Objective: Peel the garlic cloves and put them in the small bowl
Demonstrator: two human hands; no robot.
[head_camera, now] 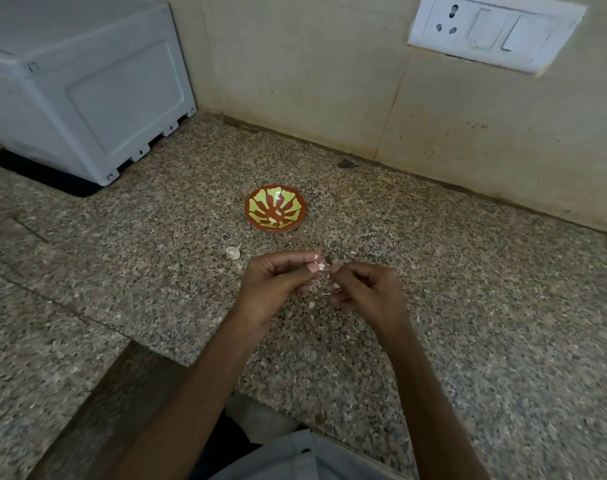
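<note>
Garlic clove (321, 266) was pinched between fingers of left hand (277, 285) and right hand (364, 289), above worktop (468, 271), between small bowl (276, 208) and front edge.

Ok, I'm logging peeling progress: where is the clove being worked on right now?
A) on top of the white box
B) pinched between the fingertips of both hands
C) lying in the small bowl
B: the left hand and right hand pinch the garlic clove between their fingertips, short of the small bowl.
</note>
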